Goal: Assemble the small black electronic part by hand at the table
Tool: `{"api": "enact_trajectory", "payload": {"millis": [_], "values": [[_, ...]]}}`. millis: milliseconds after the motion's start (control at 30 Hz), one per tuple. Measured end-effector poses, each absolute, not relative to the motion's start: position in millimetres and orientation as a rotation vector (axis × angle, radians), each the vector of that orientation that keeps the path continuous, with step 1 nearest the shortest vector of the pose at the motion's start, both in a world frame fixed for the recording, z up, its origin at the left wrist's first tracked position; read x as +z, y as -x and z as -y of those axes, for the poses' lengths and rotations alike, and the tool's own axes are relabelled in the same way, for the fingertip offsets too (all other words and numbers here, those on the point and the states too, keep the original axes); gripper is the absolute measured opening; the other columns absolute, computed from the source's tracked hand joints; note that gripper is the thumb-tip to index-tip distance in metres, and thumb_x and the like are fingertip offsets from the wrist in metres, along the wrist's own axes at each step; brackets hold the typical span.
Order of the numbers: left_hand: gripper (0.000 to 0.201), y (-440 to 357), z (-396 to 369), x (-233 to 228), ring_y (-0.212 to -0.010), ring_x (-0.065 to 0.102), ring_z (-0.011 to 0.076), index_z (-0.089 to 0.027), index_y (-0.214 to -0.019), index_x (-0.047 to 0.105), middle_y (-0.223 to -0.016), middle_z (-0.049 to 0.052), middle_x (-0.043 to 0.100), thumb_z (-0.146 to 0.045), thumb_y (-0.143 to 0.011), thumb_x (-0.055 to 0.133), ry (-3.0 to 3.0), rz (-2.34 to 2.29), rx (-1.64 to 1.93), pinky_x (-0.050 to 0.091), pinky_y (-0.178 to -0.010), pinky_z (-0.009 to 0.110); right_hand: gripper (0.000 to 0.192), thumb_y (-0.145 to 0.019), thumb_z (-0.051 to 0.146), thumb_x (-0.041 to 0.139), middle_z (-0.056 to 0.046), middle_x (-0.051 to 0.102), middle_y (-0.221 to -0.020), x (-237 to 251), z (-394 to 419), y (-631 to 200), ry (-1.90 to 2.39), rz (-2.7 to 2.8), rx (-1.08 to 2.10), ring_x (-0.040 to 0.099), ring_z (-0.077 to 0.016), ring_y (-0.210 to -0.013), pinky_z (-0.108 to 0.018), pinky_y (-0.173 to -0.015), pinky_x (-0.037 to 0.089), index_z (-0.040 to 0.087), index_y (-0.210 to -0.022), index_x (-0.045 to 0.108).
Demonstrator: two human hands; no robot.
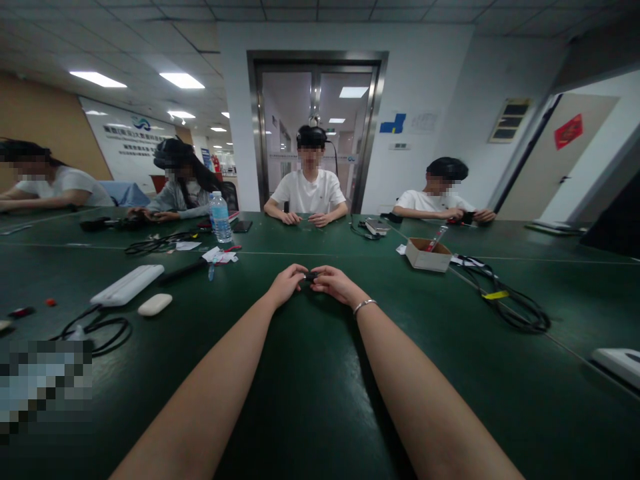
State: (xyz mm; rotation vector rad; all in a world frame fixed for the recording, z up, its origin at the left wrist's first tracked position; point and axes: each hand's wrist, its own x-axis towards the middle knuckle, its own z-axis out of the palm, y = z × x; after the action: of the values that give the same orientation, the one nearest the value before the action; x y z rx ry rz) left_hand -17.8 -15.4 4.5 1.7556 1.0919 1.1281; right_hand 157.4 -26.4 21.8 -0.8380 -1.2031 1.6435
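Note:
Both my arms reach forward over the dark green table (310,373). A small black object (311,276) sits between my hands; its kind is too small to make out. My left hand (289,283) pinches its left end, where a bit of silvery metal shows. On the other side, the fingers of my right hand (340,285) close on its right end. A silver bracelet (365,305) circles my right wrist. Parts of the object are covered by my fingertips.
To the left lie a white power bank (128,285), a white earbud case (155,305) and black cables (107,333). A water bottle (221,219) stands farther back. A small box (427,257) and coiled cable (520,310) are to the right. Several people sit around the table.

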Motion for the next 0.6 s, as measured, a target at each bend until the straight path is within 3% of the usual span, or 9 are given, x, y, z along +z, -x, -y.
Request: {"api": "enact_trajectory", "payload": {"millis": [233,367,600], "values": [[0.029,18.5,16.4,3.7,-0.051,0.049,0.0095,-0.017,-0.094,0.057,-0.063,-0.001,0.053,-0.037,-0.082,0.039,-1.795,-1.084,1.114,0.039,-0.051,0.022,0.026,-0.070,-0.007,0.057,-0.006,0.063,-0.077,22.5,27.3,-157.3,0.833,1.191,1.651,0.065,-0.0128,-0.060,-0.021,-0.060,0.056,0.011,-0.089,0.055],[0.023,18.0,17.5,3.6,-0.053,0.051,0.0089,-0.019,-0.094,0.058,-0.071,-0.002,0.056,-0.032,-0.078,0.046,-1.859,-1.121,1.136,0.040,-0.055,0.023,0.025,-0.070,-0.006,0.057,-0.006,0.064,-0.077,22.1,26.7,-157.1,0.835,1.197,1.648,0.065,-0.0126,-0.059,-0.021,-0.060,0.057,0.011,-0.088,0.056],[0.026,17.6,20.1,5.9,-0.052,0.049,0.0090,-0.018,-0.095,0.057,-0.065,-0.002,0.054,-0.036,-0.081,0.044,-1.842,-1.093,1.139,0.040,-0.053,0.022,0.025,-0.070,-0.005,0.058,-0.005,0.063,-0.075,20.7,25.2,-158.1,0.825,1.204,1.655,0.066,-0.0126,-0.060,-0.020,-0.060,0.057,0.011,-0.089,0.055]]}}
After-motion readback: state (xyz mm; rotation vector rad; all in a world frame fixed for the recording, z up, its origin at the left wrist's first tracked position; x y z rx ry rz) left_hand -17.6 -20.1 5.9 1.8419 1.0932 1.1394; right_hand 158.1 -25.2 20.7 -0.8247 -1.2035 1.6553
